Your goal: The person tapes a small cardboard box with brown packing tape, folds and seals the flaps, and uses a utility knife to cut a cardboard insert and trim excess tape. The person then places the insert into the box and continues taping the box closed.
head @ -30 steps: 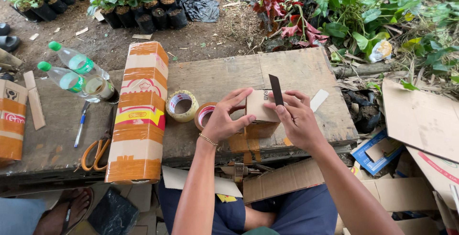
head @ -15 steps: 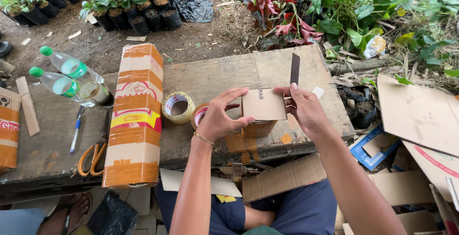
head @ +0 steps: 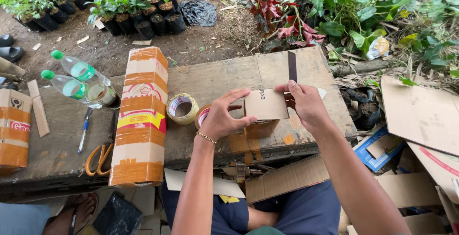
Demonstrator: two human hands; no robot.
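**Dark strip lifted above small carton at garden desk**

Raised since half a second ago, the dark strip (head: 292,66) now stands upright over the small cardboard box (head: 264,111), which you hold just above the wooden desk (head: 224,75) at its near edge. Your left hand (head: 221,115) has its fingers clamped on the box's side to steady it; your right hand (head: 306,103) pinches the strip's lower end against the flap. Two tape rolls (head: 182,108) lie beside it, orange scissors (head: 101,151) and a tall taped carton (head: 139,115) further left.
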